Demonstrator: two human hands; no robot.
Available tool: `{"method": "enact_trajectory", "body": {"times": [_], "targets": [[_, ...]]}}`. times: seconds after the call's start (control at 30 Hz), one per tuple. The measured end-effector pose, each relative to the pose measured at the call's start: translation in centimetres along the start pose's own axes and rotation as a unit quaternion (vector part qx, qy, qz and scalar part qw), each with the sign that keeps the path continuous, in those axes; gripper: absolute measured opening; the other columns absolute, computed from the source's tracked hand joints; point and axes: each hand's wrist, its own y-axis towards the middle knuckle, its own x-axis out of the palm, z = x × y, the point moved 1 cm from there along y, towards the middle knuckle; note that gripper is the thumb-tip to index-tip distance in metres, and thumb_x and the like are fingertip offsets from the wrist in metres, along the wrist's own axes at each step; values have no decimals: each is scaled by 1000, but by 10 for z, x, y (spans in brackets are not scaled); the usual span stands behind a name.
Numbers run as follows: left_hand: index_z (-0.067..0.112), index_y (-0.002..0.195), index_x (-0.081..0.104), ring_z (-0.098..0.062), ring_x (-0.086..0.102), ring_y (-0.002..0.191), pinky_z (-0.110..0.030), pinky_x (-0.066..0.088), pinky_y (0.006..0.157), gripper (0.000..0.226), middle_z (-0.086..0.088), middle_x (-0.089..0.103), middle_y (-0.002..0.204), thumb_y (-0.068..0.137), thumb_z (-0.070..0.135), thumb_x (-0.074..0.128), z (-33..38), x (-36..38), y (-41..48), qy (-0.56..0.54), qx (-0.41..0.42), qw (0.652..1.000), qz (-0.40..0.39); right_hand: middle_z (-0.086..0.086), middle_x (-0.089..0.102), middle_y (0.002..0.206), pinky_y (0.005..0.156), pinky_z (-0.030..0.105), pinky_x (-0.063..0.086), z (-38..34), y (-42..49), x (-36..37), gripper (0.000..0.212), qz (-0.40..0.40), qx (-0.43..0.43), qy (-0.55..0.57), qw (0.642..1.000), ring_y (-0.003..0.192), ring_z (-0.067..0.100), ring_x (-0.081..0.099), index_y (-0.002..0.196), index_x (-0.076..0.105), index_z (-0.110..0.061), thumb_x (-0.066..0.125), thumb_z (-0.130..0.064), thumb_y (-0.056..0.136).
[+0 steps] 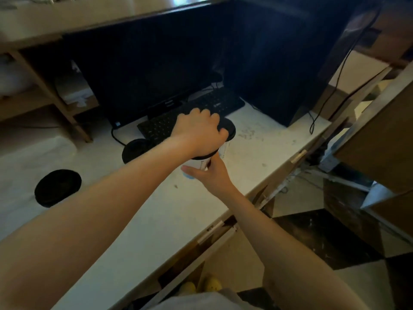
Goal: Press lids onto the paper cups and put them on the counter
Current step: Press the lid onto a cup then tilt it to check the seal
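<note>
White counter (138,220) carries keyboard (169,121), monitor (143,86), perhaps three lidded cups (57,186).

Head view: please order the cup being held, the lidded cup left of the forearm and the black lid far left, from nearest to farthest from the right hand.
1. Held cup, touching the right hand.
2. Lidded cup, centre-left.
3. Black lid, far left.

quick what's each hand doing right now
Left hand: palm down, pressing the lid onto the cup.
Right hand: closed around the cup's side.
</note>
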Motion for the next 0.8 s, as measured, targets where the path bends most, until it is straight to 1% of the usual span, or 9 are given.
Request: {"method": "enact_trajectory", "body": {"times": [0.13, 0.23, 0.3, 0.37, 0.43, 0.53, 0.6, 0.7, 0.8], "targets": [[24, 133, 43, -25, 42, 120, -39, 33, 80, 54, -5, 49, 131, 91, 54, 28, 2, -64, 2, -22, 20, 998, 63, -8, 58, 118, 82, 8, 46, -58, 10, -20, 69, 36, -74, -2, 997, 101, -14, 55, 132, 42, -20, 78, -8, 75], [30, 139, 36, -22, 33, 132, -43, 32, 99, 55, -1, 41, 143, 91, 56, 32, -2, -106, -2, -89, 62, 991, 77, -10, 60, 104, 78, 13, 49, -98, 15, -34, 59, 77, -127, -38, 988, 94, -5, 59, 106, 45, -41, 82, -13, 70], [31, 141, 33, -23, 30, 135, -45, 30, 106, 61, -2, 39, 147, 87, 59, 32, -10, -127, -9, -131, 57, 981, 134, -7, 58, 107, 79, 13, 47, -118, 17, -43, 61, 113, -164, -86, 976, 97, 0, 56, 110, 46, -39, 84, -21, 67], [31, 142, 30, -29, 34, 133, -47, 33, 103, 73, -6, 41, 144, 79, 68, 29, -17, -142, -17, -114, 7, 972, 207, -6, 54, 111, 81, 12, 43, -131, 21, -51, 67, 147, -194, -137, 960, 103, 6, 51, 120, 46, -32, 84, -25, 65], [34, 143, 25, -33, 42, 126, -46, 42, 97, 77, -10, 42, 140, 79, 74, 35, -24, -149, -23, -176, -40, 970, 161, -4, 50, 111, 79, 9, 38, -142, 21, -57, 70, 178, -217, -191, 941, 104, 11, 46, 125, 46, -25, 82, -27, 65], [38, 136, 31, -23, 57, 99, -41, 60, 68, 67, -1, 49, 118, 79, 67, 49, -32, -150, -31, -420, -45, 906, 25, -5, 45, 107, 76, 12, 37, -157, 20, -62, 70, 201, -256, -260, 909, 102, 14, 41, 126, 48, -19, 81, -28, 66], [37, 126, 37, -19, 58, 93, -39, 60, 58, 59, 4, 47, 109, 76, 58, 61, -37, -147, -35, -479, -13, 877, 28, -1, 48, 109, 76, 19, 42, -162, 19, -63, 70, 217, -276, -312, 883, 102, 14, 40, 126, 48, -18, 80, -30, 65], [36, 109, 42, -16, 58, 89, -34, 54, 60, 55, 3, 51, 106, 66, 49, 72, -43, -136, -36, -513, 31, 855, 70, 2, 49, 111, 81, 33, 48, -166, 18, -59, 70, 249, -283, -362, 852, 103, 15, 39, 126, 49, -17, 79, -33, 64], [41, 98, 46, -12, 56, 83, -28, 46, 68, 56, 9, 53, 94, 49, 52, 69, -49, -125, -37, -549, 45, 824, 130, 4, 48, 118, 90, 35, 44, -170, 18, -60, 74, 238, -303, -395, 834, 109, 17, 37, 129, 47, -15, 78, -38, 65]]}}
